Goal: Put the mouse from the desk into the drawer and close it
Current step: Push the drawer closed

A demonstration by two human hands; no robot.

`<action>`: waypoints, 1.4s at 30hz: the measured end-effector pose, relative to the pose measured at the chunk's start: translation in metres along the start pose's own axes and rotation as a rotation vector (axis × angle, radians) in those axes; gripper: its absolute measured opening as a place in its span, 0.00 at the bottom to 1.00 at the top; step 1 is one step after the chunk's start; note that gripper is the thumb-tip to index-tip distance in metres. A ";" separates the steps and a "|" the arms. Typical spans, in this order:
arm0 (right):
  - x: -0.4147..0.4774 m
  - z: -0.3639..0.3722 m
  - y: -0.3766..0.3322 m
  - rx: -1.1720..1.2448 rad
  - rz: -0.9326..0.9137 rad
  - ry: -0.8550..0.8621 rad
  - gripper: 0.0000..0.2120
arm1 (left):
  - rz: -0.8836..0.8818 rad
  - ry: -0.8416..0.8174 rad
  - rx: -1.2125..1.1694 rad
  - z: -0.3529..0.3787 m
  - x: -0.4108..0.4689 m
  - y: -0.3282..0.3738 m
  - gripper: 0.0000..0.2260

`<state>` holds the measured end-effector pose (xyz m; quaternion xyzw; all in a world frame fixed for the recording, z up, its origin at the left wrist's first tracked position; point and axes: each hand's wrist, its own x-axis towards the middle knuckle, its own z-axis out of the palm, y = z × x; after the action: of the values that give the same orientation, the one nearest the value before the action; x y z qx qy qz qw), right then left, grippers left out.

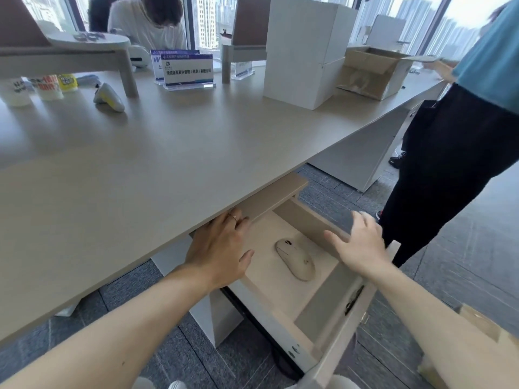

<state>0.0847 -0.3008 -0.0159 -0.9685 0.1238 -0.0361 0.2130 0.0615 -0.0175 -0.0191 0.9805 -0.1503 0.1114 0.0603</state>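
The mouse (295, 259) lies flat on the floor of the open drawer (283, 300), free of both hands. I see my right hand (358, 247) spread and empty over the far wall, my left hand (222, 255) spread under the counter (140, 164) edge. I judge closing is next: clear the fingers, push the front panel squarely.

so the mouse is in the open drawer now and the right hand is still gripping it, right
Not quite. The head view shows the mouse lying on the floor of the open drawer, but no hand grips it. The right hand is open beside it, over the drawer's right side, fingers spread. The left hand is also empty, at the desk edge.
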 end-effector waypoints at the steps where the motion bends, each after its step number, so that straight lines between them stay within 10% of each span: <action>1: -0.003 -0.007 0.014 -0.013 0.037 0.041 0.45 | -0.007 -0.001 -0.002 -0.001 0.000 0.001 0.25; 7: -0.044 -0.005 0.054 0.303 0.334 0.068 0.41 | -0.042 -0.042 -0.024 -0.004 -0.003 0.005 0.29; 13: -0.050 0.021 0.040 0.488 0.476 0.086 0.15 | -0.069 -0.073 -0.044 -0.008 -0.003 0.009 0.28; 42: -0.008 0.078 -0.066 0.808 0.367 -0.040 0.24 | -0.055 0.047 -0.126 0.002 -0.001 -0.001 0.15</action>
<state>0.1010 -0.2096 -0.0589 -0.7700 0.2657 -0.0242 0.5795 0.0611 -0.0166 -0.0211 0.9756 -0.1284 0.1232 0.1285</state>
